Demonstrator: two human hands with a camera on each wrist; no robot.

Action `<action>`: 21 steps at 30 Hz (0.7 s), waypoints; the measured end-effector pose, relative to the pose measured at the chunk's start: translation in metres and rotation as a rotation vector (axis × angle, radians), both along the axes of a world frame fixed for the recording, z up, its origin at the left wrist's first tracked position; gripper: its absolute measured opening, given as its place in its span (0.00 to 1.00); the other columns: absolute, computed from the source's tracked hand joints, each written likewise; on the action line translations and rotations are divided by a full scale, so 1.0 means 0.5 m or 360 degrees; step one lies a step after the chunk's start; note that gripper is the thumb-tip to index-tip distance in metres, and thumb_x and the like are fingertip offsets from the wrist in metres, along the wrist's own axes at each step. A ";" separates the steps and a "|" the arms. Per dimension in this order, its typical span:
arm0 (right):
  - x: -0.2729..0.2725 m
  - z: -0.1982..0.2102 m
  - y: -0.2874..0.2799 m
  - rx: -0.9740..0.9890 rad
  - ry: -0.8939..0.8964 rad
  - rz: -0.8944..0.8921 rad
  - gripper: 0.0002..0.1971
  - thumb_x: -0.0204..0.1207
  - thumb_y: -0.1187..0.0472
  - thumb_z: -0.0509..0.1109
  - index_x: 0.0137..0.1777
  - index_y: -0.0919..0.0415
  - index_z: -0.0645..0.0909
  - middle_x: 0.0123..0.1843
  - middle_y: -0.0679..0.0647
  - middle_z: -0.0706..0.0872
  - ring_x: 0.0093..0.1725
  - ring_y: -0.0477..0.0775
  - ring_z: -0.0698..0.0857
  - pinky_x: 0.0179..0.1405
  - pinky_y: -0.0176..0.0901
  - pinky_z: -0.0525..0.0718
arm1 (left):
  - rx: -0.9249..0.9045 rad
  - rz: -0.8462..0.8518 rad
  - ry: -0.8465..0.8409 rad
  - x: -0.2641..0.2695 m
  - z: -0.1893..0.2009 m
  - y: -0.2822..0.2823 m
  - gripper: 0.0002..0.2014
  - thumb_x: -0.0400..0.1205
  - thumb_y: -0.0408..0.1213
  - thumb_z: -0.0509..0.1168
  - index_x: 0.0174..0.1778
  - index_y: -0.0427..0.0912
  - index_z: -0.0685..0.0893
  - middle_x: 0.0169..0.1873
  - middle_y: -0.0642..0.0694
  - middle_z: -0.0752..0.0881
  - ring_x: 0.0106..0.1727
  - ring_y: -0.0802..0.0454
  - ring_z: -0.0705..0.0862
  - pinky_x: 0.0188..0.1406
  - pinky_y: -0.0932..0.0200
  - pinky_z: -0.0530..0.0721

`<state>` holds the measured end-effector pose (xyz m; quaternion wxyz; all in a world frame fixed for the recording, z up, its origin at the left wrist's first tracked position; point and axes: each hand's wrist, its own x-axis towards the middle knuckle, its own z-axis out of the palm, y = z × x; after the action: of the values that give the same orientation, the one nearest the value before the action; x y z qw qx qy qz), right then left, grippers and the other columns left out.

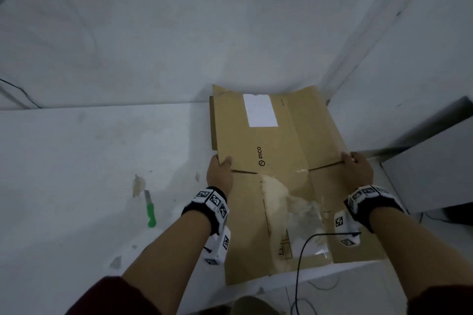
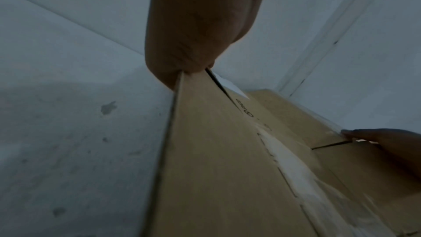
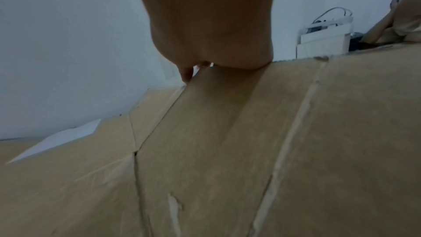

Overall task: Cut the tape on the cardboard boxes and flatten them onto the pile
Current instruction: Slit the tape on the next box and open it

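A white, scuffed table [image 1: 76, 151] fills the scene, pushed into the corner of pale walls, with a grey cabinet [image 1: 430, 169] off to the right. On the table, left of the action, lies a green-handled knife [image 1: 150, 208], well apart from both hands. The flattened cardboard box [image 1: 276, 161] sits at the table's right end, running from the corner towards the person, its near flaps hanging past the table edge. A white label [image 1: 260, 110] is stuck on its far panel, and torn tape [image 1: 279, 202] shines along the near seam. The left hand [image 1: 220, 174] grips the box's left edge, thumb on top; the right hand [image 1: 357, 169] grips the right edge, so the cardboard spans between them. The left wrist view shows the fingers [image 2: 182, 57] pinching the edge where two layers of card meet, and the other hand across the sheet. The right wrist view alone shows a white container with cables [image 3: 323, 37] beyond the box.
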<state>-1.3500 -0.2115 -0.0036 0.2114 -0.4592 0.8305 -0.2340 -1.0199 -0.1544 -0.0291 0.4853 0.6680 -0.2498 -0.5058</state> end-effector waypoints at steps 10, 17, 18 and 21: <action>-0.052 -0.089 -0.043 0.0181 0.0011 -0.0006 0.21 0.86 0.54 0.62 0.69 0.70 0.78 0.67 0.73 0.80 0.66 0.73 0.78 0.64 0.57 0.74 | 0.0410 -0.0053 -0.0466 -0.042 -0.088 -0.025 0.24 0.86 0.42 0.62 0.75 0.36 0.67 0.70 0.33 0.71 0.69 0.37 0.72 0.63 0.49 0.73; 0.002 -0.112 -0.034 -0.0028 0.0407 -0.0263 0.23 0.74 0.60 0.69 0.70 0.55 0.79 0.69 0.66 0.78 0.65 0.71 0.78 0.64 0.66 0.71 | 0.0712 -0.0550 -0.0652 -0.045 -0.098 -0.030 0.44 0.85 0.49 0.61 0.84 0.47 0.34 0.80 0.34 0.53 0.80 0.36 0.55 0.76 0.39 0.59; 0.016 -0.117 -0.028 -0.0196 0.0442 -0.0308 0.23 0.70 0.65 0.68 0.67 0.56 0.81 0.67 0.66 0.80 0.62 0.72 0.80 0.62 0.66 0.71 | 0.0705 -0.0560 -0.0607 -0.037 -0.091 -0.029 0.43 0.85 0.49 0.60 0.84 0.48 0.35 0.81 0.35 0.52 0.80 0.37 0.54 0.76 0.39 0.59; 0.083 -0.108 0.024 -0.0217 0.0236 -0.0151 0.21 0.73 0.67 0.66 0.67 0.56 0.80 0.68 0.64 0.77 0.67 0.69 0.75 0.65 0.63 0.68 | 0.0531 -0.0516 -0.0646 -0.001 -0.086 0.006 0.34 0.87 0.43 0.59 0.85 0.43 0.49 0.79 0.32 0.57 0.79 0.34 0.60 0.76 0.41 0.63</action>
<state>-1.3084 -0.1993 -0.0575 0.1063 -0.4486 0.8469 -0.2651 -1.0202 -0.1516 -0.0719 0.2220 0.7774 -0.3584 -0.4668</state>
